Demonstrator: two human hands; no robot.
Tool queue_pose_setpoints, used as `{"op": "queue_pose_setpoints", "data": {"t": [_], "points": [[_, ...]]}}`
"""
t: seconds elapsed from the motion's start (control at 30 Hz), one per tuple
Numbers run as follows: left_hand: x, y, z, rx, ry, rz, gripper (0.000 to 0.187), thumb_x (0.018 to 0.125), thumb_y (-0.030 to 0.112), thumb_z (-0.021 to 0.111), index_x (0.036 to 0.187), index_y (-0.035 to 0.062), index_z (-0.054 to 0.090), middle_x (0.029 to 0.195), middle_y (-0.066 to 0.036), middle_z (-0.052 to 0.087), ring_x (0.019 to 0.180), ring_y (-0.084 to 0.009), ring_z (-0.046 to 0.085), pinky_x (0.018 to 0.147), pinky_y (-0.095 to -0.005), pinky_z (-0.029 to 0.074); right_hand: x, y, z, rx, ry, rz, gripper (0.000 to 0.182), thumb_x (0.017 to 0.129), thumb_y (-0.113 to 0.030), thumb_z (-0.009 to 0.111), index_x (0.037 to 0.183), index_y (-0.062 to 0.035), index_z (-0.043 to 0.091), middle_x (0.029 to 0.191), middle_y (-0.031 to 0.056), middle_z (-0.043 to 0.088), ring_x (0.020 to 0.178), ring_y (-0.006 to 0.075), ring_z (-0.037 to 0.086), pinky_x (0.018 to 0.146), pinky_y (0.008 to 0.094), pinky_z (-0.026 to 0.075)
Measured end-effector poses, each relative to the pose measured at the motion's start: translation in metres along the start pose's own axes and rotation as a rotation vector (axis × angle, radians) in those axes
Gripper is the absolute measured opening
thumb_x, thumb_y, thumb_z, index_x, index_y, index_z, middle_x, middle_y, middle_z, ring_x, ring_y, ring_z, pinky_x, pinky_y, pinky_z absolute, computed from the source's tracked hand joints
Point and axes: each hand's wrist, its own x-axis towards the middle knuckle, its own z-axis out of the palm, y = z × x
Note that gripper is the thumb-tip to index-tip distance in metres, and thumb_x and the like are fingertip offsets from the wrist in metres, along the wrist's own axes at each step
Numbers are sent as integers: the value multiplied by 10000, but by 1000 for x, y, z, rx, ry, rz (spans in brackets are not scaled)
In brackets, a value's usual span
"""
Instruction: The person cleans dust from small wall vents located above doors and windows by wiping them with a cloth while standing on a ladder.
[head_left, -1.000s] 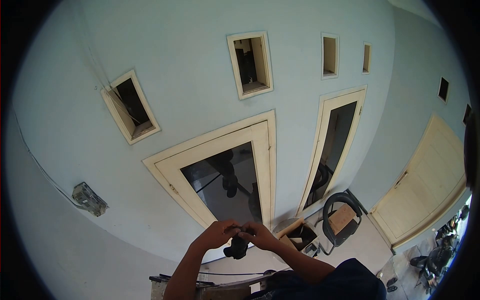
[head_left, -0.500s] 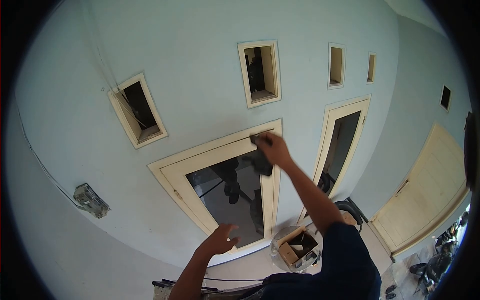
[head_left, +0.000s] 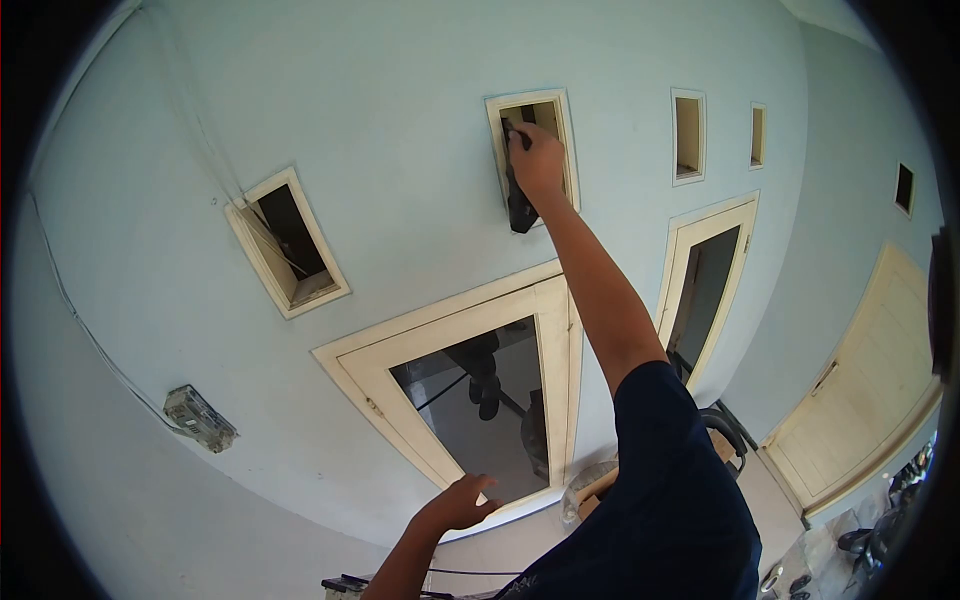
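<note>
My right hand (head_left: 540,162) is raised at the small opening high on the wall, its fingers closed round a long black object (head_left: 521,208). This object hangs down across the opening's left side with a blunt lower end; I cannot tell its kind. Behind it, the cream frame (head_left: 572,150) of the opening is partly covered by the hand. Lower down, my left hand (head_left: 458,504) is held out with its fingers apart and nothing in it. It overlaps the bottom of the cream-framed window (head_left: 455,365), whose dark glass mirrors a figure.
To the left, another framed opening (head_left: 290,242) has thin wires running into it. An old electrical box (head_left: 200,418) with a cable sits on the lower left wall. A second window (head_left: 700,285) and a wooden door (head_left: 850,380) are at right. Behind my right arm is a cardboard box (head_left: 592,500).
My right hand has risen with the black object from the window's top edge to the small opening above. My left hand stays low, fingers still apart. The view has shifted slightly.
</note>
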Motion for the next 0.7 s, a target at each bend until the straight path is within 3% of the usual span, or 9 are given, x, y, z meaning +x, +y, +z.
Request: {"op": "queue_pose_setpoints", "data": {"t": [0.1, 0.17, 0.4, 0.57, 0.7], "points": [[-7, 11, -1, -11, -43, -6, 569, 979, 434, 634, 1389, 56, 517, 1344, -262, 558, 1282, -388, 534, 1076, -435, 437, -5, -3, 9, -42, -87, -121, 178, 864, -51, 655, 1013, 11, 733, 910, 217, 716, 818, 398, 699, 745, 434, 560], [-7, 10, 1, 12, -41, 5, 589, 979, 434, 634, 1405, 48, 509, 1375, -257, 542, 1319, -382, 506, 1103, -429, 418, -12, 4, 16, -35, 12, -191, 192, 871, -18, 623, 1022, 6, 740, 920, 209, 719, 822, 388, 699, 742, 444, 560], [-7, 25, 1, 8, -166, -31, 581, 984, 444, 622, 1404, 59, 510, 1374, -242, 547, 1307, -380, 515, 1101, -431, 416, -24, 5, 12, -130, 5, -190, 206, 859, -5, 637, 1032, -10, 749, 966, 153, 728, 861, 352, 671, 766, 421, 553], [-3, 44, 0, 67, -296, -55, 571, 994, 461, 594, 1410, 80, 502, 1360, -236, 552, 1271, -379, 538, 1072, -443, 436, -72, 16, -13, -222, -184, -80, 219, 860, 25, 599, 1033, 5, 731, 1032, 160, 720, 924, 363, 659, 828, 437, 538], [6, 50, 11, 60, -358, 40, 566, 1010, 452, 568, 1438, 92, 484, 1343, -235, 557, 1259, -380, 544, 1070, -452, 438, -98, 20, -4, -215, -81, -138, 312, 839, 53, 592, 1117, 14, 725, 1068, 163, 714, 908, 372, 650, 820, 439, 534]]}}
